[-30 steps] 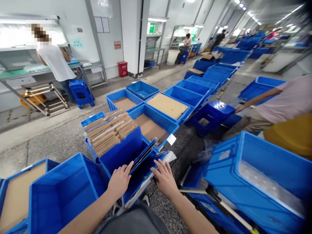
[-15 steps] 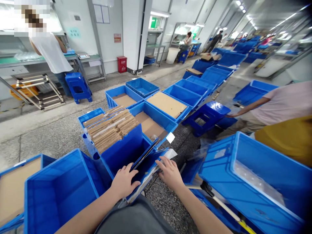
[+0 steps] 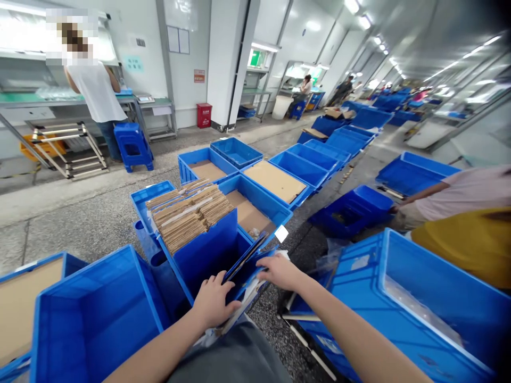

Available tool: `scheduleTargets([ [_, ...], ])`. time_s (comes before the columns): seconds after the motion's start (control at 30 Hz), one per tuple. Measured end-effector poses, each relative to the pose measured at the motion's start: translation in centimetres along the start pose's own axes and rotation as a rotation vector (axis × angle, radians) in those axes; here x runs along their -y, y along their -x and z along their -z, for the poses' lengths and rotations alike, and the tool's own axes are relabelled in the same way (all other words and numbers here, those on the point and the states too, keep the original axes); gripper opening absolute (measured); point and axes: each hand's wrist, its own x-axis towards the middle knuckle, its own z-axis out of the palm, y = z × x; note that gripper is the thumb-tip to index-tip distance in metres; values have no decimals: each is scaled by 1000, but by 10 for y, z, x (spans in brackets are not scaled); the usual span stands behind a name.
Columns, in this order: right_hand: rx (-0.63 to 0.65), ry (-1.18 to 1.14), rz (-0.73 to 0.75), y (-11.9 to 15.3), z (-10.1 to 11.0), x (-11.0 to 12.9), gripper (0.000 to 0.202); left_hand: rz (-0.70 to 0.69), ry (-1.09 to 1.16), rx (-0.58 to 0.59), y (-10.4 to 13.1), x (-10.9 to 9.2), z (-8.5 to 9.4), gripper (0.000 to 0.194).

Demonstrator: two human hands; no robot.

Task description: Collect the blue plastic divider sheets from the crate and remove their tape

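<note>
Now, left hand (image 3: 215, 301): palm down, spread over blue crate (image 3: 211, 238)
Right hand (image 3: 279, 270): curled at its rim, grip unclear

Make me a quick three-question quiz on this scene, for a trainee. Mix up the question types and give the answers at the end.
1. Multiple choice: how are the packed brown cardboard sheets arranged?
A) Laid flat
B) Standing on edge
C) Rolled up

2. True or false: in this view, the red bin is to the left of the blue stool beside the person in white.

3. Short answer: which is nearer the white label at the corner of the blue crate, the left hand or the right hand?

Key: 1. B; 2. False; 3. The right hand
</note>
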Motion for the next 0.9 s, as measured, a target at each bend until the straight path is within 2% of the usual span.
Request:
scheduleTargets([
  [0.17, 129, 163, 19, -29, 19, -15, 23, 87, 9, 8, -1, -6, 3, 62],
  [0.3, 183, 266, 187, -46, 25, -19, 15, 131, -19, 16, -2, -11, 6, 61],
  [0.43, 159, 293, 355, -47, 23, -30, 12, 163, -9, 5, -3, -17, 6, 59],
  [0.6, 50, 330, 437, -43, 22, -37, 16, 172, 357, 50, -6, -18, 12, 59],
  [0.67, -19, 335, 482, -39, 36, -39, 17, 172, 464, 61, -6, -16, 20, 60],
  [0.77, -143, 333, 526, -26, 75, -49, 18, 202, 603, 81, -3, -11, 31, 67],
  [0.9, -300, 310, 518, 4, 122, -69, 18, 257, 709, 166, 2, -10, 27, 65],
])
